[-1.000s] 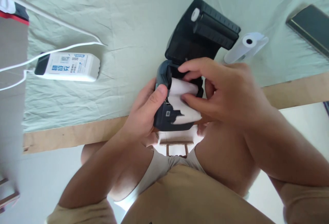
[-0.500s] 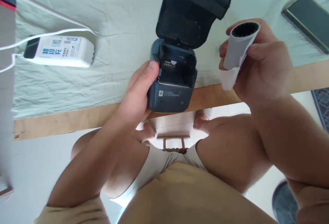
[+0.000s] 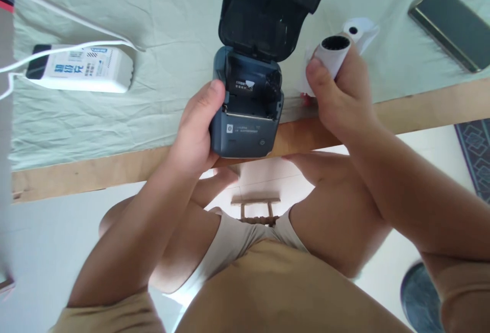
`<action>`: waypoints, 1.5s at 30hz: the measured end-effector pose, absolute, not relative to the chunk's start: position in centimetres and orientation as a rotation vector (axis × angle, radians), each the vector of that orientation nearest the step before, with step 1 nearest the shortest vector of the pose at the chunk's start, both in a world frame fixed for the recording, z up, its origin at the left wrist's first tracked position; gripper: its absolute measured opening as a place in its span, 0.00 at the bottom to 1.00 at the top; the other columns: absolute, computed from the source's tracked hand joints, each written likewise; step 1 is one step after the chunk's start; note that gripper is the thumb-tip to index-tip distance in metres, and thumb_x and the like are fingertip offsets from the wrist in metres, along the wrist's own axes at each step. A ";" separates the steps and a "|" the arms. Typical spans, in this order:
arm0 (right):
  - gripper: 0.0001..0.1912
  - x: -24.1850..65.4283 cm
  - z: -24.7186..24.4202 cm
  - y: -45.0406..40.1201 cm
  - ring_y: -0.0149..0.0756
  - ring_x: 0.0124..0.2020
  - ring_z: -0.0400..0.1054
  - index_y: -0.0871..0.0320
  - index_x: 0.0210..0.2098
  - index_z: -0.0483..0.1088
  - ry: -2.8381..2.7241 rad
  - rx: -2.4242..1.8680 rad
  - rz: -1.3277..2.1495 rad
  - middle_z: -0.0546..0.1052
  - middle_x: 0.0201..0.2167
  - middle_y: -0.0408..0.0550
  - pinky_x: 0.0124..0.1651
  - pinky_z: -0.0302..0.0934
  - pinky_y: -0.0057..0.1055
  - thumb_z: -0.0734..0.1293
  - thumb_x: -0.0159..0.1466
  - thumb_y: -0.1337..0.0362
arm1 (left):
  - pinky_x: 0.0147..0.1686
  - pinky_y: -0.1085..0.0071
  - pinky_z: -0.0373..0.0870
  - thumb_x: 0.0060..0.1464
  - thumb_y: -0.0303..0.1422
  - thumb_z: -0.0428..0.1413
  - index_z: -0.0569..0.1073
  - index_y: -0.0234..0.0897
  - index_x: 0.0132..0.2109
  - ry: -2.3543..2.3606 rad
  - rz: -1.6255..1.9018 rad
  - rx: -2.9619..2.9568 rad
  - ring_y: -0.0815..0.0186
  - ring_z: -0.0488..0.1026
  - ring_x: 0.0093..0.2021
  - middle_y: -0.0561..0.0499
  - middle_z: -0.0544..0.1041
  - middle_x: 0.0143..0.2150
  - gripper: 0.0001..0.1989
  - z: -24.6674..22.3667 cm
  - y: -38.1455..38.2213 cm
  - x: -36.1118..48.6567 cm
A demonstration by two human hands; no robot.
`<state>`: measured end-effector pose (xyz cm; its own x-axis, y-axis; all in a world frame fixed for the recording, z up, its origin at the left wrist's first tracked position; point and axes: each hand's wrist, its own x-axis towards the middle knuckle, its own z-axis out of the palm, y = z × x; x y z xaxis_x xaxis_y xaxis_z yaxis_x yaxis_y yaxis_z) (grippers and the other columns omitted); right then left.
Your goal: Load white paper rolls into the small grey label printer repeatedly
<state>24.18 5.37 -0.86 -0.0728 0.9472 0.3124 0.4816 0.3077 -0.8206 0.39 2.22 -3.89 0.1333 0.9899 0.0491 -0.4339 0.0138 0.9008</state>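
My left hand (image 3: 194, 131) grips the left side of a dark blue label printer (image 3: 245, 137), its thumb on the rim. The printer's black lid (image 3: 264, 14) is swung up and back, and the paper bay inside shows a small printed label and no roll. To the right of it, my right hand (image 3: 344, 96) is closed round a white paper roll (image 3: 332, 62), its dark hollow core facing up. A loose white flap hangs at the roll's left side. Just beyond my knuckles is another white roll (image 3: 363, 37) with a small dark core, partly hidden by the hand.
A white power bank (image 3: 86, 68) with a cable (image 3: 65, 50) lies at the left on the pale green cloth (image 3: 176, 27). A dark phone-like slab (image 3: 451, 27) lies at the far right. The wooden table edge (image 3: 92, 180) runs just below my hands.
My right hand has moved left, closer to the printer, and turned the paper roll, with the thumb now on its left side. A second roll has come into sight behind the hand. The printer stays held.
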 end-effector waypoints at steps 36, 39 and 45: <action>0.25 24.1 -0.9 4.2 0.43 0.57 0.84 0.50 0.68 0.66 -2.067 -1.333 0.458 0.85 0.61 0.49 0.57 0.82 0.41 0.66 0.73 0.68 | 0.68 0.49 0.83 0.80 0.45 0.50 0.81 0.38 0.70 0.784 1.191 0.820 0.47 0.83 0.68 0.40 0.89 0.54 0.25 0.0 -0.8 -0.2; 0.26 23.9 -0.8 4.2 0.44 0.58 0.84 0.48 0.67 0.67 -2.067 -1.318 0.497 0.85 0.61 0.47 0.58 0.81 0.42 0.64 0.71 0.70 | 0.65 0.49 0.85 0.70 0.55 0.64 0.84 0.41 0.66 0.884 1.128 0.767 0.43 0.83 0.67 0.41 0.89 0.54 0.29 0.3 -0.5 -0.7; 0.27 23.8 -0.8 4.5 0.42 0.50 0.84 0.46 0.64 0.72 -2.031 -1.288 0.455 0.87 0.53 0.43 0.49 0.80 0.41 0.63 0.68 0.70 | 0.60 0.51 0.88 0.48 0.62 0.77 0.87 0.44 0.57 1.038 1.036 0.672 0.39 0.83 0.67 0.45 0.90 0.55 0.36 0.8 0.2 -1.1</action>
<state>23.80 4.46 -0.80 -0.2786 0.8912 0.3578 0.6533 0.4490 -0.6096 -1.06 0.23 0.83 0.1380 0.9211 -0.3641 -0.3623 0.3891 0.8470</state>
